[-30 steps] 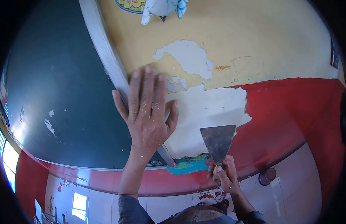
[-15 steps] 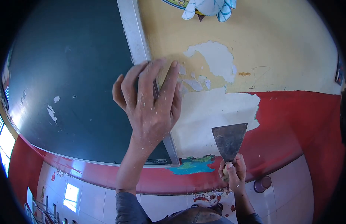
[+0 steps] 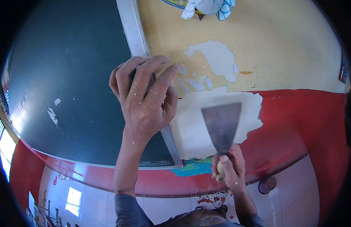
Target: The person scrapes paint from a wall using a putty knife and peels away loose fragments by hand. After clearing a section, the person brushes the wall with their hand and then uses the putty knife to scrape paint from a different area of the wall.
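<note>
My right hand [image 3: 232,166] is wrapped round the handle of a putty knife [image 3: 222,125], its wide metal blade pointing up over the bare white patch [image 3: 190,125] of the wall. My left hand [image 3: 147,98], dotted with pale flakes, is raised beside the metal frame [image 3: 133,32] of a dark green board [image 3: 77,102]. Its fingers are bent and apart, with the tips by the yellow paint [image 3: 168,22] near small peeled spots. Above and to the right, a larger peeled patch [image 3: 221,58] shows white through the yellow.
Red paint [image 3: 289,117] covers the lower wall, with a turquoise patch [image 3: 194,167] under the bare area. Paint scraps [image 3: 213,199] lie on the tiled floor near a dark round container [image 3: 267,185]. A colourful decoration [image 3: 207,6] hangs at the top.
The putty knife has moved up and left in my right hand, its blade now higher over the white patch. My left hand has shifted slightly left, its fingers more bent.
</note>
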The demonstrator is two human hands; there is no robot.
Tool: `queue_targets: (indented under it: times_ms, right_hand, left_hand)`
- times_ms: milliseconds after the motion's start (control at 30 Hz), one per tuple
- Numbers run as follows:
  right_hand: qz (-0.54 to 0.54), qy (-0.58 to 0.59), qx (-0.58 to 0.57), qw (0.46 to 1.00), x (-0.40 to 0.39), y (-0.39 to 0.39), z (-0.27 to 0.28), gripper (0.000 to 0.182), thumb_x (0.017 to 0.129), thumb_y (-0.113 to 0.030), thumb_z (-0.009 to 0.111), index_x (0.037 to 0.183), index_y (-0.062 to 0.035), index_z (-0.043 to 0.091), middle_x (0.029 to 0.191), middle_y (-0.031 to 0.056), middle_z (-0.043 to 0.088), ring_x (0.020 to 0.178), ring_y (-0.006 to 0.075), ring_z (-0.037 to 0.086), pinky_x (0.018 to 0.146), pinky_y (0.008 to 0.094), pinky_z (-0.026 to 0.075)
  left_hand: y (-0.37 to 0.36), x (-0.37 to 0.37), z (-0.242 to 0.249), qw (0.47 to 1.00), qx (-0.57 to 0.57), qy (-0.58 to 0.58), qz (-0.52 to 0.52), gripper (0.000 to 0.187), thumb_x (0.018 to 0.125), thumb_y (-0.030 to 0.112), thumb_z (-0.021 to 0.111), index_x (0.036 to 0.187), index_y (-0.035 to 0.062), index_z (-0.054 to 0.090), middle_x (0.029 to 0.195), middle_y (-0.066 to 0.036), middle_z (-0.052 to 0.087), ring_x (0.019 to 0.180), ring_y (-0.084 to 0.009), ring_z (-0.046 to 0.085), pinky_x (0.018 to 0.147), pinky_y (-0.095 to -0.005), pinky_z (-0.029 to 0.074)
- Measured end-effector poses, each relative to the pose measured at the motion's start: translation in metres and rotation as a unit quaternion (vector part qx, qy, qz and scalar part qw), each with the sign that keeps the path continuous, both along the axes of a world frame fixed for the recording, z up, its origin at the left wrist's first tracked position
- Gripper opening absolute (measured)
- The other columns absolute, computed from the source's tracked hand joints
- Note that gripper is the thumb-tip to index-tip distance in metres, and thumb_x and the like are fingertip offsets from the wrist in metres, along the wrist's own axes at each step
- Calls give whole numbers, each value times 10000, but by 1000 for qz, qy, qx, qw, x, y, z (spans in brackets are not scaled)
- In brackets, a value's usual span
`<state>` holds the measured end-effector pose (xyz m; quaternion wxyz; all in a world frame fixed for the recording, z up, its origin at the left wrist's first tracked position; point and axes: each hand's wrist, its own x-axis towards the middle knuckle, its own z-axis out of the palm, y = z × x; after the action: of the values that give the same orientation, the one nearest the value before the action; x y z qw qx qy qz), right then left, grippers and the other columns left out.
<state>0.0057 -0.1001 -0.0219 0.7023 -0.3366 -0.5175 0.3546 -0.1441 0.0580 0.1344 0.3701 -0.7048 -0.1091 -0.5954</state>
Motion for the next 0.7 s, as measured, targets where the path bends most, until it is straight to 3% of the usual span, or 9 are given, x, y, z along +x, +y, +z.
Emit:
queue_targets:
  times_ms: [200, 333, 433, 533, 633, 700]
  right_hand:
    - [46, 40, 54, 997, -39, 39, 26, 343, 989, -163, 400, 1295, -40, 309, 868, 73, 513, 560, 65, 484, 446, 184, 376]
    - [18, 74, 44, 996, -60, 49, 30, 370, 976, -230, 454, 1288, -107, 299, 850, 74, 512, 558, 114, 537, 492, 259, 471]
    - [5, 117, 83, 990, -70, 57, 35, 327, 989, -154, 402, 1283, -52, 301, 855, 71, 503, 570, 71, 490, 470, 197, 410]
    - [6, 129, 72, 989, -72, 60, 30, 374, 977, -234, 451, 1292, -122, 282, 854, 66, 496, 554, 117, 532, 489, 257, 468]
    - [-22, 163, 83, 983, -68, 60, 23, 371, 980, -236, 442, 1297, -135, 279, 855, 66, 491, 551, 121, 531, 483, 255, 462]
    - [-8, 111, 74, 991, -62, 58, 32, 336, 980, -193, 421, 1282, -112, 297, 848, 68, 490, 557, 110, 511, 482, 241, 448]
  left_hand:
    - [0, -10, 0, 999, -21, 37, 17, 429, 611, 0, 616, 995, 180, 677, 1098, 5, 598, 1120, -227, 492, 997, -450, 323]
    - [4, -14, -3, 997, -14, 64, 34, 366, 658, 6, 605, 993, 136, 677, 1157, -15, 597, 1176, -272, 455, 989, -440, 336]
    - [4, -14, -4, 997, -24, 64, 21, 363, 662, -1, 598, 988, 137, 678, 1144, -14, 605, 1180, -270, 454, 993, -438, 332]
    - [2, -14, -4, 997, -36, 64, 19, 363, 664, -10, 591, 985, 135, 679, 1131, -14, 612, 1183, -271, 454, 998, -433, 329]
    - [3, -13, -5, 998, -31, 59, 11, 363, 662, -16, 587, 981, 132, 679, 1128, -15, 613, 1179, -273, 460, 999, -429, 331]
    - [6, -12, -6, 998, -27, 46, 13, 403, 640, 9, 601, 1002, 168, 681, 1122, 8, 603, 1177, -232, 469, 1020, -443, 329]
